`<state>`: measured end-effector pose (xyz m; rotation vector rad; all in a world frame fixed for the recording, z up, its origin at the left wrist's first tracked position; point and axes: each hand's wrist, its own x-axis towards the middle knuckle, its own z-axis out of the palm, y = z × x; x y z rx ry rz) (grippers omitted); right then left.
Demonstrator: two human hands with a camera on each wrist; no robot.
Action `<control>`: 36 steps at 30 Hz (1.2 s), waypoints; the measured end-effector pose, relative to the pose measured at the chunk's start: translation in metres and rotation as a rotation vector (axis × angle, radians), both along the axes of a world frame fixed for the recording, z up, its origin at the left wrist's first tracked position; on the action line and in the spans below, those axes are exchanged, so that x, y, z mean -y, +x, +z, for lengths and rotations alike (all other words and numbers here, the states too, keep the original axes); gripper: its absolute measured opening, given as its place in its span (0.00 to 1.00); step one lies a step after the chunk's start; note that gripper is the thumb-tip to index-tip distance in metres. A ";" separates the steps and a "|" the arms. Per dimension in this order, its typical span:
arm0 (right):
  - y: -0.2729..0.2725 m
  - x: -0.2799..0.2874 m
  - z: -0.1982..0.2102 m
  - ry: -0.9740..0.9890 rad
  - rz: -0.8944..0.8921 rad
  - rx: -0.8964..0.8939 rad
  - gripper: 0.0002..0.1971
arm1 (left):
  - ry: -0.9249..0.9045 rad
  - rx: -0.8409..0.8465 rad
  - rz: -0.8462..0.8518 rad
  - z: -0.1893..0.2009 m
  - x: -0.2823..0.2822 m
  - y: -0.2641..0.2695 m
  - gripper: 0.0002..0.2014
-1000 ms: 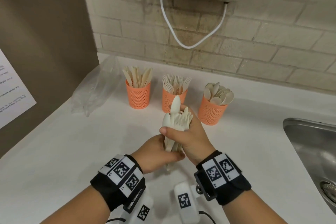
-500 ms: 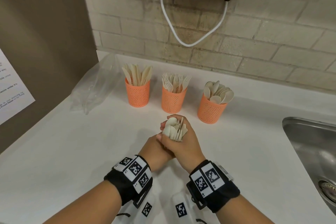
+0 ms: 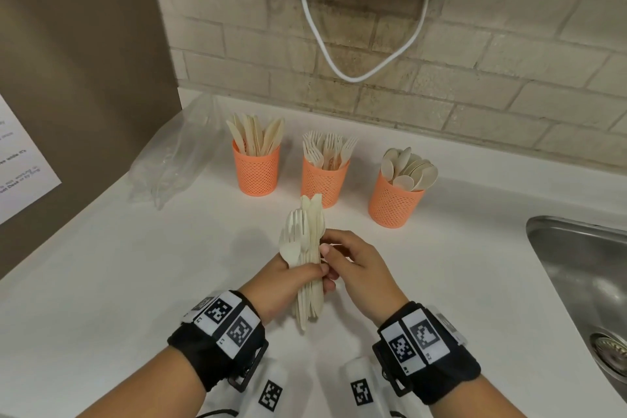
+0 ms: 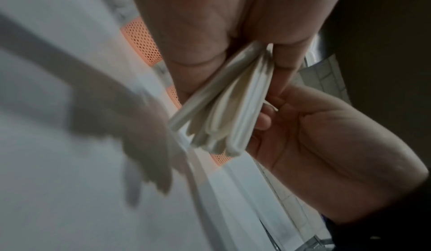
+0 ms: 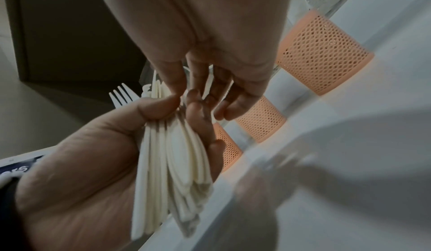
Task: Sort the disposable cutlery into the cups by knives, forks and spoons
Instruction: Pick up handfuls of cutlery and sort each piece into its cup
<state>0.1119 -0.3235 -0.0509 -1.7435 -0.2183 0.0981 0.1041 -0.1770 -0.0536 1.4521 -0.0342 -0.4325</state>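
Note:
A bundle of cream cutlery (image 3: pixel 307 248), with forks, a spoon and knives mixed, stands tilted in my left hand (image 3: pixel 319 278), which grips it round the handles. My right hand (image 3: pixel 330 263) is beside it on the right, thumb and curled fingers pinching at the bundle's edge. In the right wrist view the fingertips (image 5: pixel 177 83) reach in among the pieces of the bundle (image 5: pixel 175 153). Behind stand three orange mesh cups: the knife cup (image 3: pixel 257 173), the fork cup (image 3: pixel 324 185) and the spoon cup (image 3: pixel 393 205). The left wrist view shows the handle ends (image 4: pixel 221 111).
A crumpled clear plastic bag (image 3: pixel 176 156) lies at the back left of the white counter (image 3: pixel 118 265). A steel sink (image 3: pixel 583 265) is on the right. A brick wall with a white cord (image 3: pixel 325 44) is behind. A brown panel is on the left.
The bundle, gripped low by both hands half a second ago, is now raised and held by the left hand alone. The right hand has slid off to its right side.

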 end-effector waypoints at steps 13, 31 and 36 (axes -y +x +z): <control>0.003 -0.021 -0.001 -0.196 -0.051 -0.059 0.07 | -0.214 -0.168 0.134 -0.004 -0.008 -0.003 0.18; -0.007 -0.023 -0.004 -0.152 -0.045 -0.096 0.08 | -0.062 -0.017 0.077 -0.009 -0.017 -0.012 0.08; -0.004 -0.023 -0.006 -0.170 -0.136 -0.070 0.06 | -0.068 0.012 0.115 -0.011 -0.020 -0.012 0.11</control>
